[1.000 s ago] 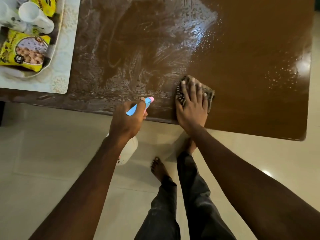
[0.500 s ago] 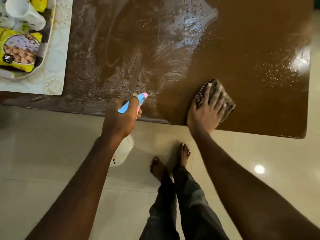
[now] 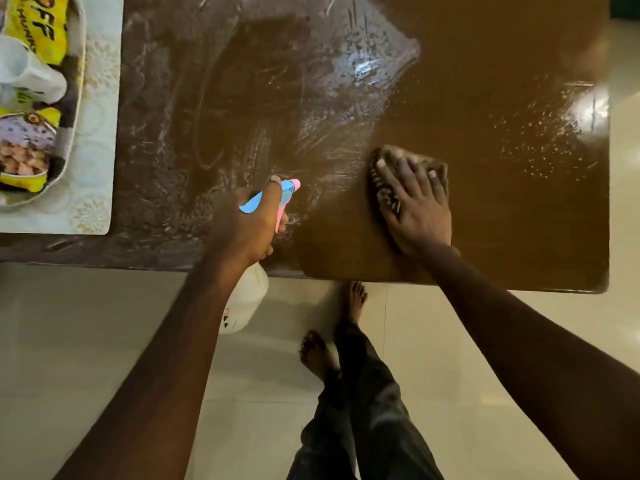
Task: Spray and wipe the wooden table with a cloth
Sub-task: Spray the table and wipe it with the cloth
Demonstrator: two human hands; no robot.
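Observation:
The brown wooden table fills the upper view; its left and middle are streaked with wet smears, and droplets speckle the right part. My right hand presses flat on a dark patterned cloth near the table's front edge. My left hand grips a white spray bottle with a blue and pink trigger head, its nozzle aimed over the table and its body hanging below the table edge.
A pale placemat lies at the table's left end, bearing a tray with yellow snack packets and a white cup. The table's right edge runs near the frame's right side. My bare feet stand on the tiled floor.
My right hand slid the cloth right along the front edge, then back left and slightly farther onto the table. My left hand kept holding the spray bottle in about the same spot.

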